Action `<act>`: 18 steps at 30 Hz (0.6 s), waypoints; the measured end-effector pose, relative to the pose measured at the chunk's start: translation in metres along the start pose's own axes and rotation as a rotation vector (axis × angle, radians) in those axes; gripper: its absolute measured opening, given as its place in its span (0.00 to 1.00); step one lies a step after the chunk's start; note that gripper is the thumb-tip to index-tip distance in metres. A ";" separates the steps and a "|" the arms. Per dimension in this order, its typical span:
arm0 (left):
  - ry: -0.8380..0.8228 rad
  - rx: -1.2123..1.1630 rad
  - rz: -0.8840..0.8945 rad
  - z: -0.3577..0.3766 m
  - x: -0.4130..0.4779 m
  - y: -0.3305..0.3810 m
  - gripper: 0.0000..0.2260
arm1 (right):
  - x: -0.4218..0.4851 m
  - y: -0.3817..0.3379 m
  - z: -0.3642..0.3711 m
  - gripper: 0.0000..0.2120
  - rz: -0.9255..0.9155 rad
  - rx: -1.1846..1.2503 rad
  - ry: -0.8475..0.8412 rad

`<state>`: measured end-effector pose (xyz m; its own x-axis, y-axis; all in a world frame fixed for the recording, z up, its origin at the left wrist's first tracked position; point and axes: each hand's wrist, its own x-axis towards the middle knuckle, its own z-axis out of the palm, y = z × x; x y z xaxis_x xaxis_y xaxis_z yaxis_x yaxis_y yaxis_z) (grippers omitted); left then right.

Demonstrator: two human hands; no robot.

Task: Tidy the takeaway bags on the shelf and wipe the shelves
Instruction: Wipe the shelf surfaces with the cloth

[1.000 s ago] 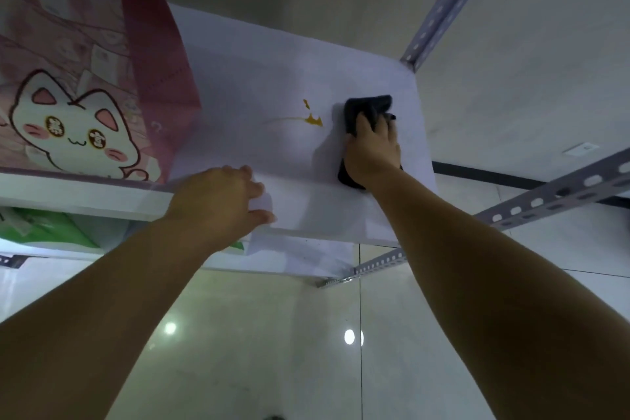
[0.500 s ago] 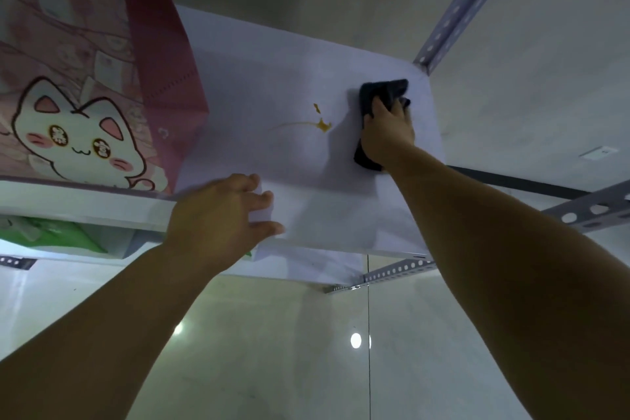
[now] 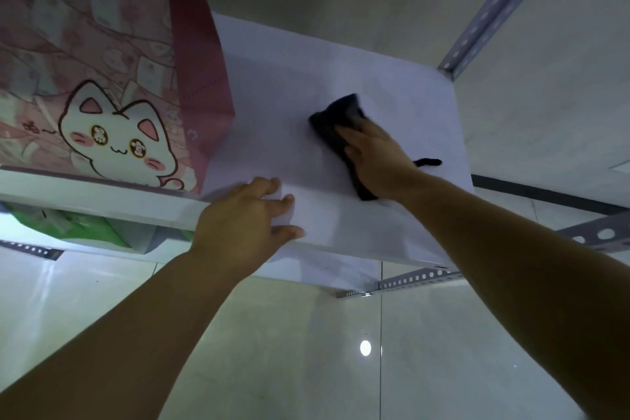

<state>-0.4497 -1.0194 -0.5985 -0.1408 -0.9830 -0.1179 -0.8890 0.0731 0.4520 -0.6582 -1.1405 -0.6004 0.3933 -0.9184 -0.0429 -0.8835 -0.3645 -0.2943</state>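
Right hand (image 3: 375,153) flat on cloth (image 3: 337,116), fingers straight, pressing shelf (image 3: 289,78); left hand (image 3: 238,225) relaxed, bracing near edge. I judge wiping in hand; next stroke needs even pressure leftward toward bag (image 3: 102,44).

The left hand (image 3: 245,222), right hand (image 3: 378,160) and both smooth forearms (image 3: 136,334) are bare and shadowed.

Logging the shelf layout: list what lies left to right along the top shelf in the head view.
Pink cat-print takeaway bag → left hand → black cloth → slotted metal upright.
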 end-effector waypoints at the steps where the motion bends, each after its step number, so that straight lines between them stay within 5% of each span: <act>1: -0.001 0.004 -0.001 0.000 0.000 0.000 0.24 | 0.007 0.004 -0.004 0.21 0.098 0.000 -0.002; 4: 0.003 -0.016 -0.005 0.002 0.001 -0.001 0.24 | 0.023 -0.020 0.000 0.22 0.170 -0.013 0.019; 8: 0.008 -0.006 0.060 0.008 -0.003 -0.001 0.23 | 0.009 -0.075 0.024 0.21 -0.169 0.115 0.005; 11: 0.065 -0.005 0.058 0.005 -0.015 -0.002 0.18 | -0.010 -0.066 0.020 0.19 -0.244 0.156 0.000; 18: 0.210 0.060 0.104 -0.003 -0.035 -0.010 0.06 | -0.008 -0.028 0.007 0.21 0.149 0.090 0.018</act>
<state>-0.4344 -0.9863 -0.5964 -0.1449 -0.9826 0.1164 -0.8996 0.1798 0.3979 -0.6349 -1.1216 -0.5985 0.2548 -0.9640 -0.0756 -0.9048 -0.2101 -0.3704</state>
